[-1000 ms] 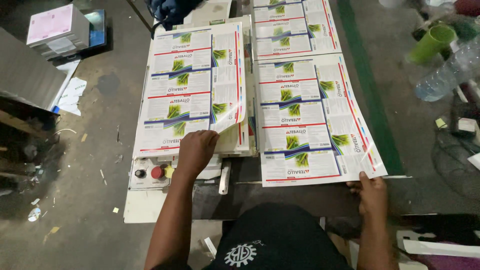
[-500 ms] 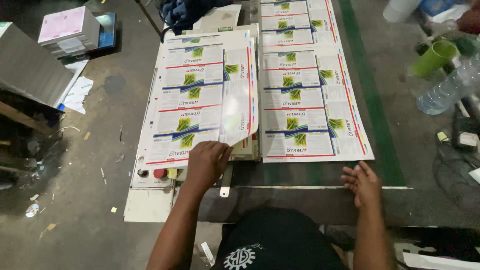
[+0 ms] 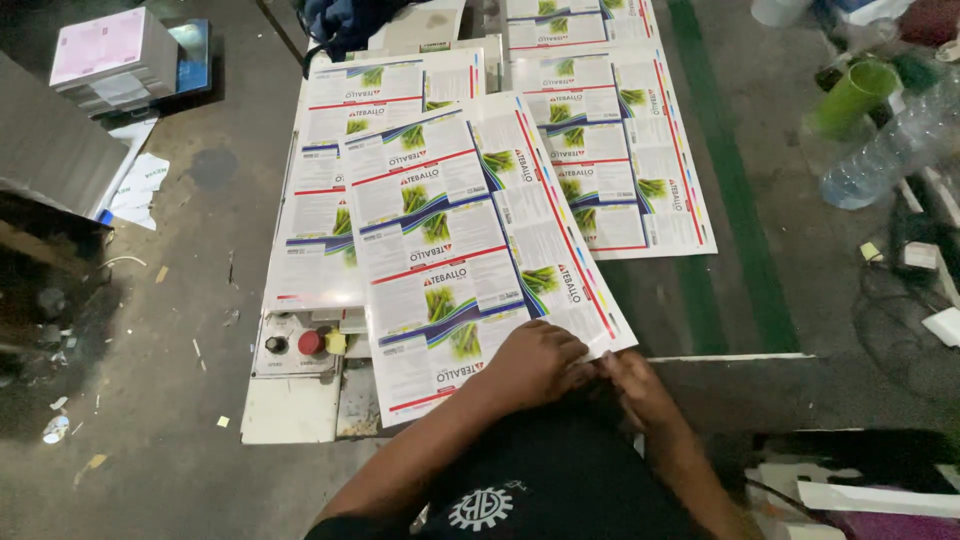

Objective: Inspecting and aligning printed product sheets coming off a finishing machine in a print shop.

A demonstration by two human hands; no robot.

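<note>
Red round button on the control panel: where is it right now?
Head view, lower left: the red button sits on the white control panel, between a black knob and a yellow button, just left of the printed sheet under the left hand.

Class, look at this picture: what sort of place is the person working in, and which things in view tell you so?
Probably a print shop or packaging workshop. Stacks of large printed sheets bearing repeated label designs cover the bench, a machine panel with a red button sits at its edge, and the left hand and right hand grip one printed sheet.
</note>
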